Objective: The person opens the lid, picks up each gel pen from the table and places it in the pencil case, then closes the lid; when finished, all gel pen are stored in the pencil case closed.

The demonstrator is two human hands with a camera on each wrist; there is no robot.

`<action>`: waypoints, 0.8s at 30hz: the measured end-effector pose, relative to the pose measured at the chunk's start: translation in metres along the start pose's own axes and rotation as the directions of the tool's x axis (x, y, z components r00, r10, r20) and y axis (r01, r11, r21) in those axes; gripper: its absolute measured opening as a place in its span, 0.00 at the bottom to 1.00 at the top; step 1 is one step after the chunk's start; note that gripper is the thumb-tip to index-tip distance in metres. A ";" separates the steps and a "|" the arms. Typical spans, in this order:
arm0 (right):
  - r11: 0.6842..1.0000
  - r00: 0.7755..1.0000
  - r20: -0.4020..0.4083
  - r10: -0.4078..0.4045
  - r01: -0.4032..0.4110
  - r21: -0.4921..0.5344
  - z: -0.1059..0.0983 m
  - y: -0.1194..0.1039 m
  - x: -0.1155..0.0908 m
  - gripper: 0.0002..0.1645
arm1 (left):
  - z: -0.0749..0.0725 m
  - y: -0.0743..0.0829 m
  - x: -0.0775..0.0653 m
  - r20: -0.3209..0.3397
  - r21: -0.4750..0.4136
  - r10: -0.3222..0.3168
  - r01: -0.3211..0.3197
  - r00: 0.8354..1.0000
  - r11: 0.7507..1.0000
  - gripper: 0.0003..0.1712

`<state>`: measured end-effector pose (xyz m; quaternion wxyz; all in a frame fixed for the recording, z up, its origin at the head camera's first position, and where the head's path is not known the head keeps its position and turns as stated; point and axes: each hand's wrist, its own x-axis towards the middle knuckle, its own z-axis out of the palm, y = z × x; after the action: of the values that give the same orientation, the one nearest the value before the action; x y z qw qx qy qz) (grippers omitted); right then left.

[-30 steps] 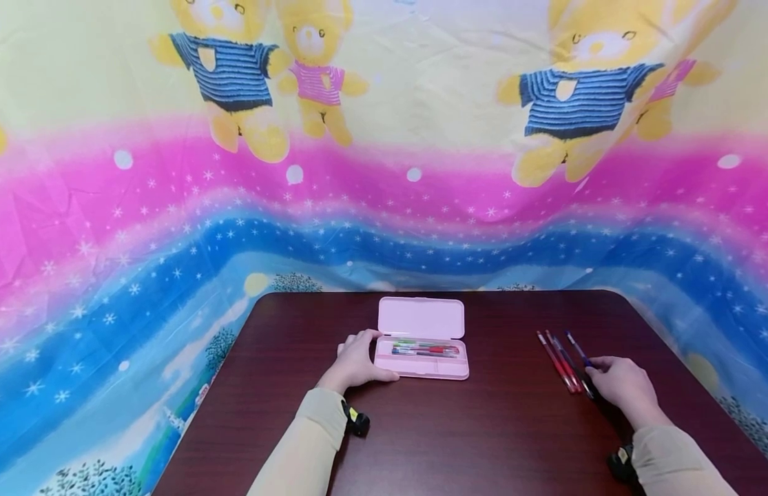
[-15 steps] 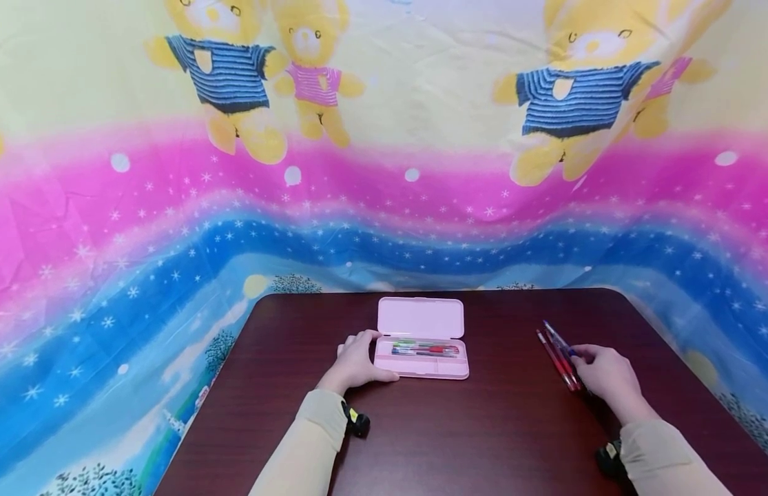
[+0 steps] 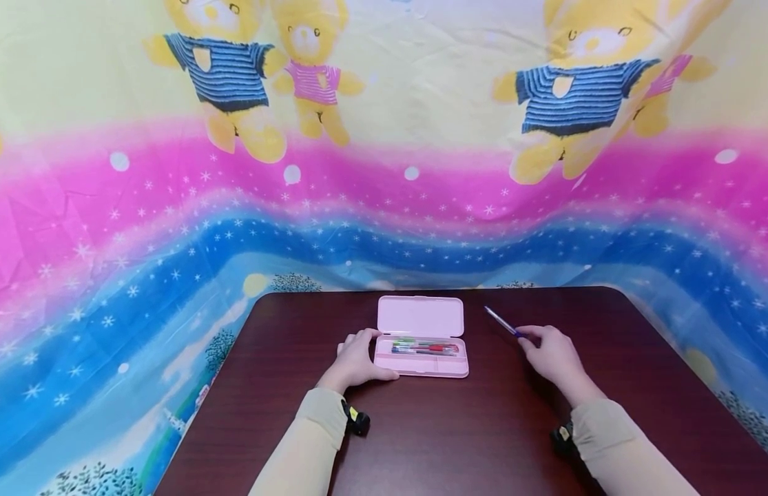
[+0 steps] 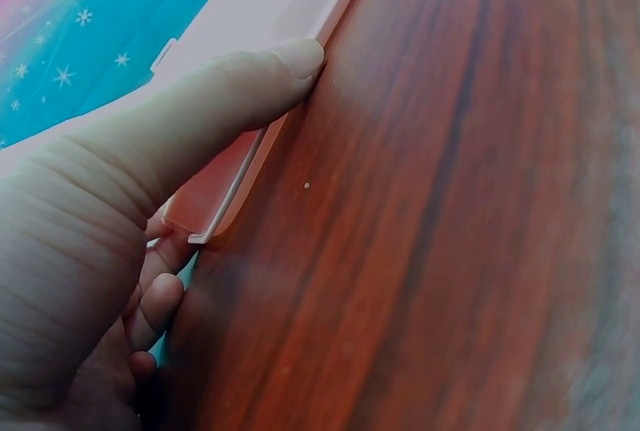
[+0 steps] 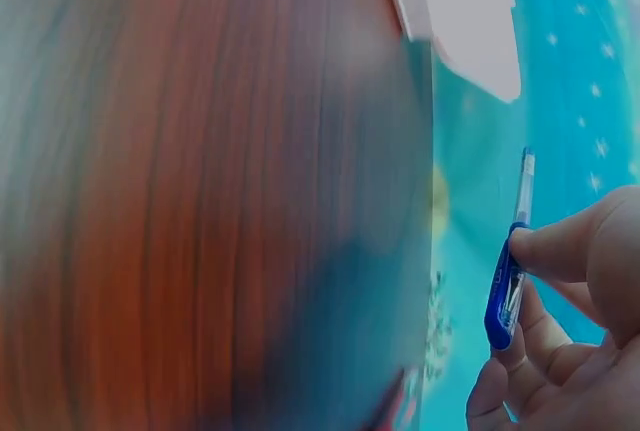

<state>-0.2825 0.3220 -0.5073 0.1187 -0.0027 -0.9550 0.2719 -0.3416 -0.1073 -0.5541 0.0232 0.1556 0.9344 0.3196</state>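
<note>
A pink pencil case [image 3: 452,368] lies with its lid [image 3: 420,316] raised at the back. Several pens [image 3: 423,348], with green, red and blue parts, lie in its rear compartment. My left hand [image 3: 355,362] grips the case's left end, its thumb along the front edge; the left wrist view shows the thumb pressed on the pink case wall [image 4: 245,176]. To the right of the case, my right hand [image 3: 556,355] pinches a clear pen with a blue cap [image 5: 503,291] between thumb and fingers, above the table. Its tip points up and left, toward the case.
The dark wooden table [image 3: 439,441] ends at a curtain [image 3: 371,241] printed with bears and snowflakes. Red pens [image 5: 402,401] show partly at the bottom of the right wrist view; in the head view the right hand and arm hide them.
My right hand has picked up the blue-capped pen from beside the red pens and carried it left toward the case. The left hand has stayed on the pencil case.
</note>
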 end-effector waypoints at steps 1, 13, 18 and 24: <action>1.000 1.000 -0.001 -0.014 0.014 -0.002 0.004 -0.005 0.002 0.17 | 0.000 0.000 0.000 0.001 0.001 0.000 0.000 1.000 1.000 0.62; 0.996 0.997 0.036 -0.075 0.073 0.051 0.047 -0.054 0.015 0.14 | 0.001 0.000 0.002 0.004 0.008 -0.001 0.001 1.000 1.000 0.63; 0.991 0.990 0.059 -0.125 0.122 0.061 0.061 -0.073 0.016 0.15 | 0.000 0.000 0.002 -0.002 0.006 0.003 -0.003 1.000 1.000 0.63; 0.986 0.980 0.115 -0.164 0.162 0.026 0.076 -0.092 0.017 0.15 | 0.000 -0.002 0.002 -0.003 0.010 0.004 -0.004 1.000 1.000 0.63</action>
<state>-0.3111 0.2053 -0.5184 0.0845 0.0925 -0.9550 0.2690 -0.3437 -0.1076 -0.5553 0.0206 0.1570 0.9357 0.3153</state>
